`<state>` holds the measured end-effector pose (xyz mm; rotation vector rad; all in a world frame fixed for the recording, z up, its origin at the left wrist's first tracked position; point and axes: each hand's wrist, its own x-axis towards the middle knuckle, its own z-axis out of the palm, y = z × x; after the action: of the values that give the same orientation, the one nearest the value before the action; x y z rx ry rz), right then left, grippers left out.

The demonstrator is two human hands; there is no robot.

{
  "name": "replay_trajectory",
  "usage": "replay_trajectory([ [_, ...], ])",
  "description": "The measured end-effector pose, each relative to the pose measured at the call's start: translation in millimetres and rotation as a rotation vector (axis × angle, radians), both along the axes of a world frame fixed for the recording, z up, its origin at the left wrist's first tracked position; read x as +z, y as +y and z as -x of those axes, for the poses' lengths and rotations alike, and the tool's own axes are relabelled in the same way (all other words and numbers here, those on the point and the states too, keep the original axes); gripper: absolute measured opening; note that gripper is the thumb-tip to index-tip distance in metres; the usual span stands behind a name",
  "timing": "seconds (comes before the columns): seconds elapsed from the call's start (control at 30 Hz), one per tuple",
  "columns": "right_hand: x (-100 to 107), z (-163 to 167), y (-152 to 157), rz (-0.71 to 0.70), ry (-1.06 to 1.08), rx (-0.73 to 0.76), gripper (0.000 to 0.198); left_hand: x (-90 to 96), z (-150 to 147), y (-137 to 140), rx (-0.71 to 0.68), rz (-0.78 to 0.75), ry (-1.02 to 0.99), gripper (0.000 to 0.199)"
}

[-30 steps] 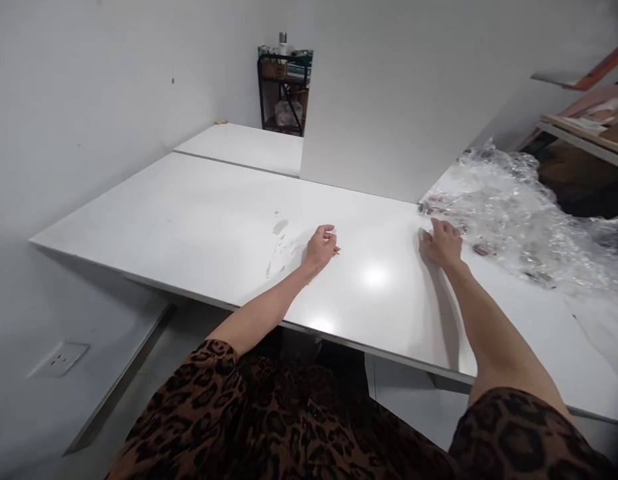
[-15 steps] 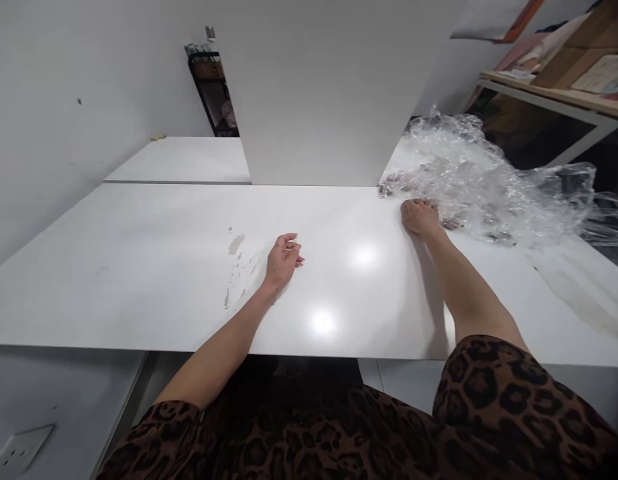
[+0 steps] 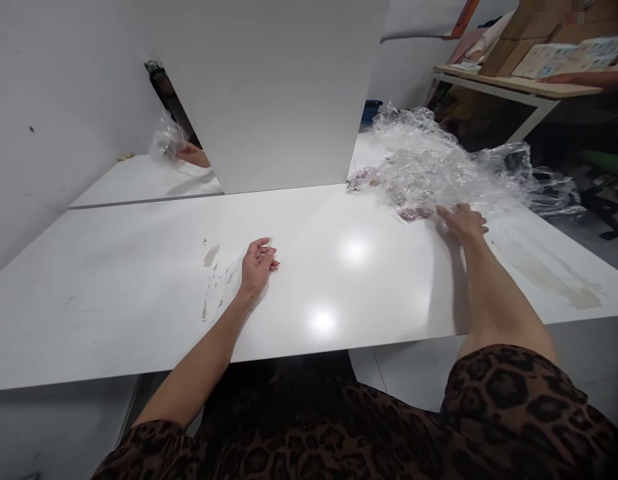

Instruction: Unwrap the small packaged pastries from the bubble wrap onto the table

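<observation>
My left hand rests on the white table, palm turned inward. Its fingers are loosely curled and a little apart, with nothing seen in them. Farther right, my right hand is at the near edge of a crumpled heap of clear plastic packets. Thumb and fingers are spread there, seemingly touching the plastic; no firm grip shows. Some packets hold small reddish-brown items, too small to make out.
A tall white panel stands across the table's far edge. Beyond it at left, another person's hand holds a clear plastic packet. A second table with cartons stands at back right. Stains mark the tabletop.
My view has turned right. My right hand has shifted right along the heap and its fingers have spread. Another person's hand with a plastic packet has appeared behind the panel at left.
</observation>
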<state>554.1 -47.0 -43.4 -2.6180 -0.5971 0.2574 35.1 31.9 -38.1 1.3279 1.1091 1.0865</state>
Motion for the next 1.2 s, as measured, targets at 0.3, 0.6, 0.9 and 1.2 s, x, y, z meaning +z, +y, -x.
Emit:
replay_trajectory([
  [0.3, -11.7, 85.0, 59.3, 0.139, -0.263, 0.521, 0.072, -2.0, 3.6, -8.3, 0.048, -0.074, -0.001, 0.028],
  [0.6, 5.3, 185.6, 5.6, -0.079, -0.386, 0.749, 0.071, 36.0, 75.5, 109.7, 0.291, -0.33, 0.617, 0.04],
  [0.9, -17.9, 284.0, -11.8, -0.184, -0.384, 0.966, 0.053, 14.9, 102.7, 227.3, 0.077, -0.335, 1.172, 0.042],
  [1.2, 0.9, 250.5, 109.3, 0.147, -0.346, 0.946, 0.052, 10.1, 93.0, 149.7, -0.136, -0.335, 1.022, 0.052],
])
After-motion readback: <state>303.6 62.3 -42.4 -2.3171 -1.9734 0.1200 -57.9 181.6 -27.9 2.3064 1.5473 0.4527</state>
